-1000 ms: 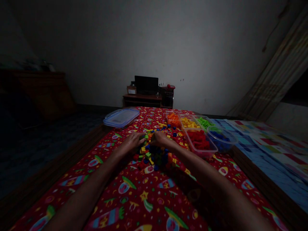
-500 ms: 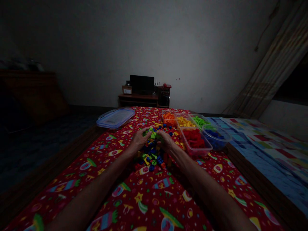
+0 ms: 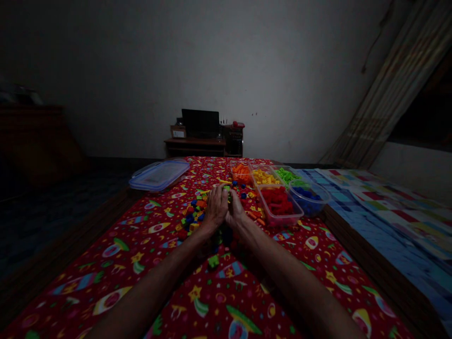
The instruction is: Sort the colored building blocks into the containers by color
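Observation:
My left hand (image 3: 216,207) and my right hand (image 3: 236,210) are pressed close together over the table, fingers closed and palms facing. Between their fingertips a bit of green toy building blocks (image 3: 228,188) shows; the rest of what they cup is hidden. A mixed pile of coloured blocks (image 3: 192,217) lies against the left hand's outer side. Nearer me, a loose green block (image 3: 213,261) rests on the red patterned cloth (image 3: 169,282).
To the right stand clear containers of sorted blocks: orange (image 3: 242,174), yellow (image 3: 264,177), green (image 3: 285,175), red (image 3: 277,200) and blue (image 3: 306,195). A blue-rimmed lid (image 3: 160,175) lies at the far left. Beyond are a monitor (image 3: 200,123) and a bed (image 3: 367,212).
My hands have come together from a gap, closing around green blocks. More of the mixed pile shows left of the left hand. The view has turned slightly right.

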`<action>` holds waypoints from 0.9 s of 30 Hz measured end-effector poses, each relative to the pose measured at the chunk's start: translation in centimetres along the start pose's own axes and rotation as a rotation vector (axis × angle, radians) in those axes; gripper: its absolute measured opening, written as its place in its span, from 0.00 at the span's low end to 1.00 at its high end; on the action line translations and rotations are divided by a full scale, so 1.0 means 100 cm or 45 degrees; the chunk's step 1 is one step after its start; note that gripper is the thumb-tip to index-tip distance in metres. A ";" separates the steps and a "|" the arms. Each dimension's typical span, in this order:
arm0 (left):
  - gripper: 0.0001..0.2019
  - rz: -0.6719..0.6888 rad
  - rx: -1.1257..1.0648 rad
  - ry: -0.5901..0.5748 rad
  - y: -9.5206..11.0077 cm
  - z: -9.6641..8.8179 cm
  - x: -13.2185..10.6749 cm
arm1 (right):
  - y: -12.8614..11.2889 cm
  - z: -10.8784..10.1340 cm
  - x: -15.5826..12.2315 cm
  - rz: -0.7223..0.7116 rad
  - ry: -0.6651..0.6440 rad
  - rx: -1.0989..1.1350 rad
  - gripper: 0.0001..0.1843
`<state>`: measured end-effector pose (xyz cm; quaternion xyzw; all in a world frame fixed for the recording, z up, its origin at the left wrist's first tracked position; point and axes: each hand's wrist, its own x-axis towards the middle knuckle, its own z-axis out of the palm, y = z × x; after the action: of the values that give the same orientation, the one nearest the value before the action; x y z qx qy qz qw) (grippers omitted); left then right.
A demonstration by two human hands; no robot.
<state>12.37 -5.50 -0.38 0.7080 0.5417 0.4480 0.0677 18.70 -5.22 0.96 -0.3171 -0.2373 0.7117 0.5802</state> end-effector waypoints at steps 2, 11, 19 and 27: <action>0.23 0.007 -0.052 -0.047 -0.001 -0.001 -0.004 | -0.002 -0.002 0.000 0.024 -0.014 0.053 0.07; 0.28 0.026 -0.225 -0.093 0.000 -0.016 -0.002 | -0.015 -0.006 0.002 0.097 0.034 0.211 0.03; 0.28 0.058 -0.150 0.002 -0.017 -0.046 0.006 | -0.091 -0.025 0.017 -0.016 0.016 0.029 0.07; 0.18 0.225 0.088 -0.190 -0.060 -0.061 -0.017 | -0.214 -0.106 0.058 -0.614 0.490 -0.915 0.09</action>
<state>3.80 -6.86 -1.21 0.7863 0.4858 0.3793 0.0438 40.16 4.69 7.77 -0.5598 -0.4236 0.3576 0.6159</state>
